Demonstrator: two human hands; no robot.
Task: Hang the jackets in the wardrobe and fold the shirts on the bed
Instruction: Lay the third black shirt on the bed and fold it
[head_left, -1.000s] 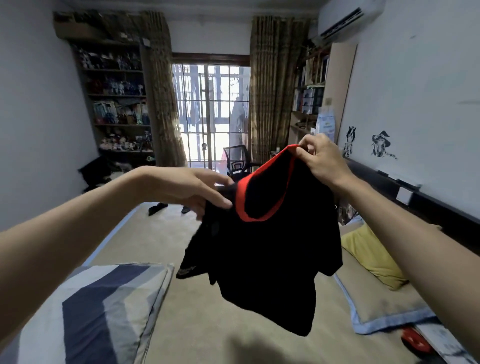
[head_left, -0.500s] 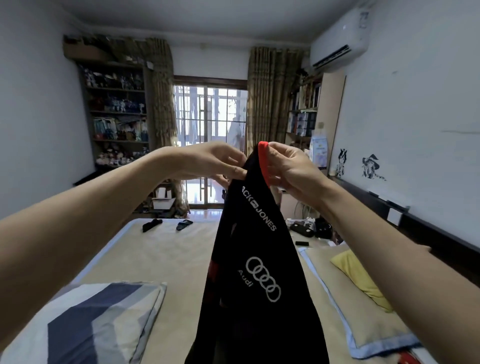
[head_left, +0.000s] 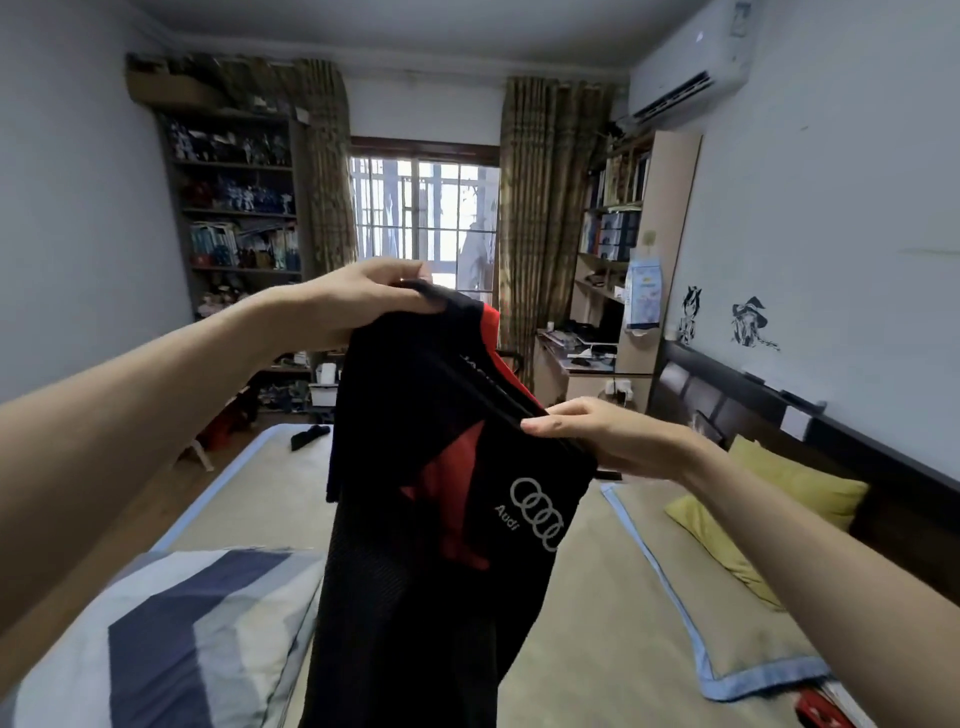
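Black shirt (head_left: 436, 519), centre of frame: white four-ring emblem with "Audi" beneath it. White lettering higher up near the red collar, folded over, unreadable.

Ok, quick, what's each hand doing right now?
Left hand: grips the black shirt at its top edge.
Right hand: pinches the same shirt lower down.

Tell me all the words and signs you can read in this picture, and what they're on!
"Audi", beside four linked rings: on the black and red shirt gripped by the left hand and right hand.
White letters near the shirt's collar: mostly folded away, unreadable.
Blue poster on the bookcase: too small to read.
Book spines on shelves: too blurred.
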